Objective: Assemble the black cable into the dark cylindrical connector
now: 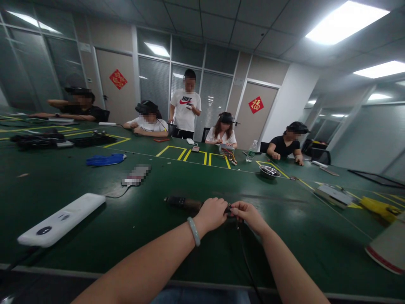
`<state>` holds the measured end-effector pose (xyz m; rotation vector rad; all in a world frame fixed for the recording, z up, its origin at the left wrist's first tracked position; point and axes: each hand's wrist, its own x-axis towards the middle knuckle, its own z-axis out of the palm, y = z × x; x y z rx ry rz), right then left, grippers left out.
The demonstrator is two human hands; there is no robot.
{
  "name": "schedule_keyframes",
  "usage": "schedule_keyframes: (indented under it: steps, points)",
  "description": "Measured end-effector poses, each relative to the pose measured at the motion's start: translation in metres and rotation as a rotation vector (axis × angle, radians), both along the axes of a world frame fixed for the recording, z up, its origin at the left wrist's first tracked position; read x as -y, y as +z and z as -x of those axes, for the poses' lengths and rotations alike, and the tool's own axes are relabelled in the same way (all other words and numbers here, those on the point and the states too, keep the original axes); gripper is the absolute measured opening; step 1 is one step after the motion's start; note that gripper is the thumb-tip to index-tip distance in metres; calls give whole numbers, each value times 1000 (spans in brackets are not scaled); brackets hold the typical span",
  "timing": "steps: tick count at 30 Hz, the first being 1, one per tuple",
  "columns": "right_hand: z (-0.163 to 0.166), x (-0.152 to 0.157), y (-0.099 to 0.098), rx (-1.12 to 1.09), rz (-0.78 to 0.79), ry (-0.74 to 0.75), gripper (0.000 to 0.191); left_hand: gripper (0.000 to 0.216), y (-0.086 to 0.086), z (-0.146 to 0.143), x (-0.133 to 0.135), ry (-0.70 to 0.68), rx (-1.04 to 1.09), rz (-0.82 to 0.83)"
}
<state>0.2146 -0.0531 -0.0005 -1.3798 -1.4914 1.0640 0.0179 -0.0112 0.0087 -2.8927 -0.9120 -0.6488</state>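
Head view: a dark, elongated device (184, 203) is seen lying across the green surface (152, 245), toward the near edge and roughly midway between the side edges. Its body is slender and rounded, black at the left end, where small button-like marks are shown, and brownish farther along; a small tip juts from that end. The right part is covered by the left hand (212, 215), by which the device is grasped from above, a pale bangle (193, 231) being worn on the wrist. A small dark end piece (228, 209) is pinched between the thumb and fingertips of the right hand (249, 216); its exact shape is hidden. Below these fingers, a black cable (245, 253) is run down over the near edge. Toward the near left corner, a long white case (63, 217) is placed, well apart from the device.
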Motion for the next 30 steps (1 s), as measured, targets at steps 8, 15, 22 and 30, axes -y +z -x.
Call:
schedule_keyframes:
  steps: [8,15,22,30]
  points:
    - [-3,1,2,285,-89,-122,29,15,4,10,1,-49,17,20]
    - [-3,2,1,388,-111,-163,23,15,-1,7,-1,-55,75,22]
    - [-2,2,-3,497,-126,-173,20,19,-1,8,-1,-68,70,28]
    - [-1,4,-6,521,-141,-131,20,17,-1,9,-1,-79,121,35]
